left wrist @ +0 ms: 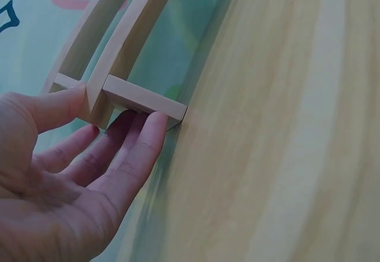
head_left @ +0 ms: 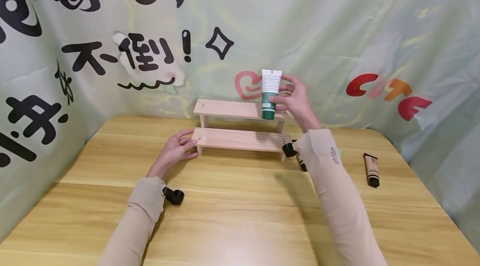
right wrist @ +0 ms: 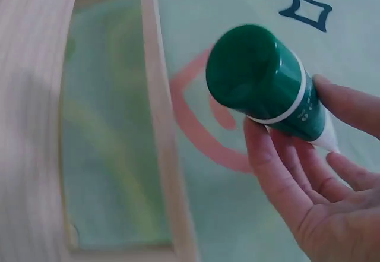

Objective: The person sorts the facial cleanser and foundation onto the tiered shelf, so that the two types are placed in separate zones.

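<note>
A two-step wooden display shelf (head_left: 241, 139) stands toward the back of the table. At the left end of its lower step, my left hand (head_left: 176, 148) holds the shelf: the thumb touches the plank's edge, with fingers curled at the leg (left wrist: 145, 98). My right hand (head_left: 296, 101) pinches a white and green squeeze tube (head_left: 271, 91) between thumb and fingers. The tube is upright, its green cap (right wrist: 249, 69) pointing down, at the right part of the upper step (head_left: 228, 108). Its label faces the head camera, and the cap appears apart from the wood.
To the right lies a beige tube with a black cap (head_left: 372, 170). Another dark-capped tube (head_left: 301, 162) is partly hidden behind the right wrist camera (head_left: 288, 149). A printed cloth backdrop (head_left: 318, 20) hangs behind the wooden table (head_left: 232, 212).
</note>
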Tool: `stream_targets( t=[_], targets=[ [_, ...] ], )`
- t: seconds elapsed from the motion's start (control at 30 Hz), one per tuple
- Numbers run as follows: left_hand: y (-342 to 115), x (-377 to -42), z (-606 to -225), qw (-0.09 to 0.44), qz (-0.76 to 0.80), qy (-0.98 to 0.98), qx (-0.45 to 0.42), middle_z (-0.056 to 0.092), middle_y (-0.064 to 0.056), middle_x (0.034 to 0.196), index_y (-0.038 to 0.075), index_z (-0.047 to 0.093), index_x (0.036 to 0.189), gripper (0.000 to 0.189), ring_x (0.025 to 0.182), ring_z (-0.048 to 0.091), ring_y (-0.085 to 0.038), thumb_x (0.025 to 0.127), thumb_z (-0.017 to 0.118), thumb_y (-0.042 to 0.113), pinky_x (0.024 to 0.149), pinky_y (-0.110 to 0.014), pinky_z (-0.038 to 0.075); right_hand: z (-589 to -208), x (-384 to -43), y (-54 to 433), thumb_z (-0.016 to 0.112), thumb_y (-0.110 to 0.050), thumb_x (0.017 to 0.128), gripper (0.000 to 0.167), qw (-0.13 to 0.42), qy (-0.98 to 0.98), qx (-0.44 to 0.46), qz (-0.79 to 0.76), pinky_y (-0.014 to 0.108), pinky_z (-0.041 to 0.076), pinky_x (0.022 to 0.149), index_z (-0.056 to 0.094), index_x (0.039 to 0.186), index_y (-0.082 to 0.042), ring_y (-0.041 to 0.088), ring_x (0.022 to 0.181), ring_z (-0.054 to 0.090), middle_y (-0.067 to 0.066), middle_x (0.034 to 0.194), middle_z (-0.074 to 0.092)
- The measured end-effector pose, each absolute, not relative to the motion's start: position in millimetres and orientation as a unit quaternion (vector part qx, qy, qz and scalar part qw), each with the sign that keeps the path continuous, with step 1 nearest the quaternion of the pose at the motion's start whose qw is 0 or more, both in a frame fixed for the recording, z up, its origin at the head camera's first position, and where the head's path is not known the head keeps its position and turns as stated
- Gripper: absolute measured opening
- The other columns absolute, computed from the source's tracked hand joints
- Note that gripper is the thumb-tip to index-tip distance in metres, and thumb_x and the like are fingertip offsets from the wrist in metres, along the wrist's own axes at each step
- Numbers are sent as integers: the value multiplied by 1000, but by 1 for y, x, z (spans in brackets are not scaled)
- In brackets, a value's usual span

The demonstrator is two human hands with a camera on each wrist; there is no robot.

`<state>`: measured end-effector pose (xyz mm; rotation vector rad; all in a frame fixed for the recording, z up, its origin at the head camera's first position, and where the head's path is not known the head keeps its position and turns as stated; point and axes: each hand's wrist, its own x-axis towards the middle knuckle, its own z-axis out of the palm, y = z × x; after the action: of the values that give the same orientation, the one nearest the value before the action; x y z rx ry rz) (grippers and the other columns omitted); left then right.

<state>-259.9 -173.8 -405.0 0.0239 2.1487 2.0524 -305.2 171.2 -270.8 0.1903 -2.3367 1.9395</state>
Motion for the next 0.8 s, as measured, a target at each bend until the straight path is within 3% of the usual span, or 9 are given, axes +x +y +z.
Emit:
stream_targets(
  t=[0.17,0.37,0.47,0.57,0.8],
  targets=[
    [-177,-259,-407,97,687,720,4,53,-30,136,0,35,154,53,114,61,-34,105,53,3,90,-38,60,-290,-311,148,72,13,86,77,79,-730,76,674,25,61,68,40,152,-9,18,91,62,9,113,58],
    [-168,-261,-408,89,699,709,-7,52,-32,137,0,35,154,52,116,59,-39,105,52,1,90,-37,60,-312,-320,120,73,17,83,76,178,-690,107,693,25,54,88,43,149,-6,17,95,58,4,110,55],
    [-161,-266,-402,79,697,713,-1,52,-32,135,-1,35,154,52,118,59,-40,105,53,2,91,-36,60,-311,-328,110,73,19,81,75,228,-670,118,696,27,51,90,45,146,-4,16,93,57,3,108,55],
    [-160,-263,-404,86,688,721,-7,54,-31,134,-1,34,154,52,117,59,-38,105,52,2,90,-36,60,-310,-330,97,73,22,79,75,237,-666,129,696,29,52,89,44,145,-1,18,92,57,7,109,56],
    [-170,-258,-401,83,684,724,-5,54,-30,133,-3,35,153,50,111,62,-32,106,51,1,88,-36,61,-304,-328,65,75,19,81,73,243,-702,173,646,48,54,95,45,144,-2,32,101,60,22,119,59]
  ],
)
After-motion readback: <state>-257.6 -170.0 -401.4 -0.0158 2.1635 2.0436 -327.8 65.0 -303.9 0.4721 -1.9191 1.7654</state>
